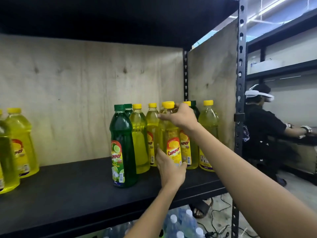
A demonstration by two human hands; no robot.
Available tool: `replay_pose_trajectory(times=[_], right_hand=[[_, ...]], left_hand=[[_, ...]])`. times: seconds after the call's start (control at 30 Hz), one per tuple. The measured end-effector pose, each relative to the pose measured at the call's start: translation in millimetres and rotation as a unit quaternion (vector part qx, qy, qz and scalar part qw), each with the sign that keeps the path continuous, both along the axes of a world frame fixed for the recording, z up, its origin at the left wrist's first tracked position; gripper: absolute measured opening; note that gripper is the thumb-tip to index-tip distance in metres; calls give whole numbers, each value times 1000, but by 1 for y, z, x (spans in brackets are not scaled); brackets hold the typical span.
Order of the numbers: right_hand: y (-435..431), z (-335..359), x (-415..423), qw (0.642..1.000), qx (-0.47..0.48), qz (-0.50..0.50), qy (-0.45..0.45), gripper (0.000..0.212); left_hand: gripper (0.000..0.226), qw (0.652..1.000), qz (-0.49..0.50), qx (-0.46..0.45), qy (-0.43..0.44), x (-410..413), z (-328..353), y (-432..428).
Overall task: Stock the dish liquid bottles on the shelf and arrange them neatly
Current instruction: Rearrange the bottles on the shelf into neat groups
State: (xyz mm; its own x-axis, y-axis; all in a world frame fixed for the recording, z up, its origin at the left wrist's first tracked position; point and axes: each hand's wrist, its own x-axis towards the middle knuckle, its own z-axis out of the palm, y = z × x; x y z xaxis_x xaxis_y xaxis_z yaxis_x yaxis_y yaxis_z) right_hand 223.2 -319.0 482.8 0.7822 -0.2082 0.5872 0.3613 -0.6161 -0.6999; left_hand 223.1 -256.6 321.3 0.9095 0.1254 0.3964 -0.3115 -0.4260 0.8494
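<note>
A yellow dish liquid bottle (172,134) with a yellow cap stands upright on the black shelf (77,191), in front of a cluster of bottles. My right hand (180,116) grips its neck just below the cap. My left hand (169,169) wraps around its base from the left. A green bottle (122,146) stands at the cluster's left front, another green one behind it. Several yellow bottles (139,140) fill the rows behind, one more (208,134) at the far right. Two yellow bottles (21,143) stand at the shelf's left end.
Plywood (85,100) backs the shelf and a plywood side panel (212,74) closes its right end by the perforated steel post (240,83). Packed water bottles (178,222) lie below. A person wearing a headset (260,127) crouches at the neighbouring rack. Cables lie on the floor.
</note>
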Motion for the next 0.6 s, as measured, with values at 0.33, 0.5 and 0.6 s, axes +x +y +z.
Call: replay_pose_trajectory(times=[0.33,0.5,0.6], right_hand=[[26,-28,-99,989,-74,-59,-116,39],[59,-15,-162,978,-91,-46,-182,43],[93,-4,-189,973,-87,-18,-212,47]], left_hand=[[108,999,33,-17,-28,-58,13,-9],[96,997,37,-42,-62,-113,29,33],[131,995,59,-20,-81,-132,31,84]])
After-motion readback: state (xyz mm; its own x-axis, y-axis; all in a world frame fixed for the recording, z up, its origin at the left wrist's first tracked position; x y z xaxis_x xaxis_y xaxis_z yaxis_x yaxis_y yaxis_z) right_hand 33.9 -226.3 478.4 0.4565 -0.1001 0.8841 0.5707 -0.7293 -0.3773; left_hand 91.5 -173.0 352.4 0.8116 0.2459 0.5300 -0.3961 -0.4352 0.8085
